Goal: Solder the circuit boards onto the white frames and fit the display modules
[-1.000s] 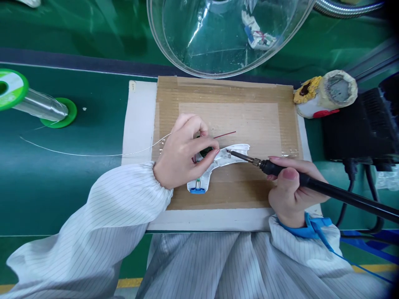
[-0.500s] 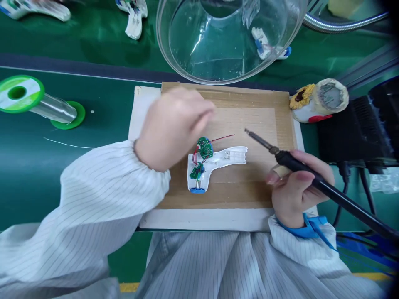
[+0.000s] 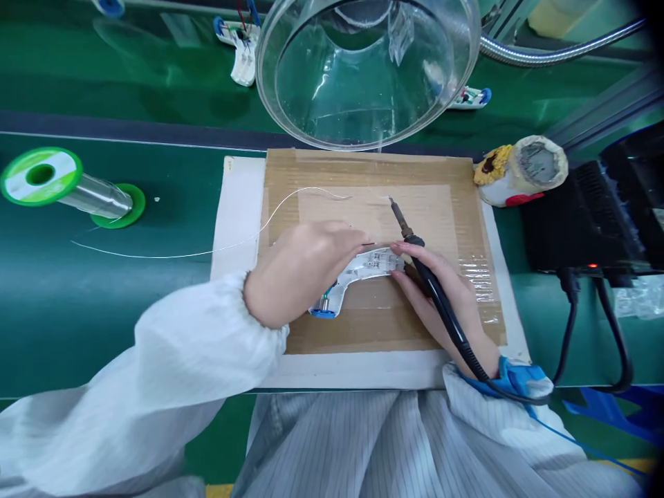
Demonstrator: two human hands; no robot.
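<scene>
My left hand (image 3: pixel 306 270) is closed low over a white plastic half-shell (image 3: pixel 363 266), its fingertips together around a thin red wire (image 3: pixel 369 243) whose end sticks out. Beneath this hand the green circuit board is mostly hidden; a metal part with a blue cap (image 3: pixel 323 313) shows at the shell's lower end. My right hand (image 3: pixel 451 297) has a soldering iron (image 3: pixel 438 290) lying between thumb and fingers, tip pointing up and away. The thumb and fingertips of that hand also touch the right end of the shell. A strand of solder wire (image 3: pixel 283 200) curves behind my left hand.
The shell lies on a taped cardboard mat (image 3: pixel 415 332). A solder spool (image 3: pixel 101 197) stands left, a clear round hood (image 3: pixel 363 138) hangs at the back. To the right are a round tip-cleaner pot (image 3: pixel 539 166) and a black box (image 3: pixel 565 228) with cables. More shells (image 3: pixel 243 59) lie behind.
My left hand has come down onto the shell and covers the board. My right hand has moved left to the shell's end with the iron turned more upright. Solder wire now stretches across the mat.
</scene>
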